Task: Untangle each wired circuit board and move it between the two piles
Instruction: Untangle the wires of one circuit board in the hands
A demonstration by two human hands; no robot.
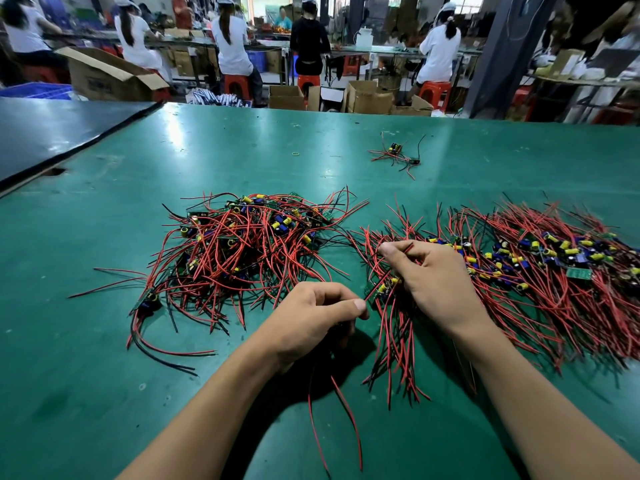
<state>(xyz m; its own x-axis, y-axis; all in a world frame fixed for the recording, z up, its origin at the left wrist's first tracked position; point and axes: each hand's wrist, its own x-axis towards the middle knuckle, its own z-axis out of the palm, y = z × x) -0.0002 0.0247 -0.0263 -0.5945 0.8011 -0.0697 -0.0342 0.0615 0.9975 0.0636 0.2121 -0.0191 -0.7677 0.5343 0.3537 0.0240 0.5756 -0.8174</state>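
Observation:
A tangled pile of small circuit boards with red and black wires lies left of centre on the green table. A neater pile with combed wires spreads to the right. Between them a small circuit board with yellow parts hangs between my hands. My left hand pinches a red wire of it, and loose wires trail below that hand. My right hand pinches another red wire near its thumb tip, above the right pile's near edge.
A stray pair of wired boards lies farther back on the table, with a yellow rubber band to its left. A darker table abuts at the far left. Beyond the far edge, seated workers, cardboard boxes and red stools fill the room.

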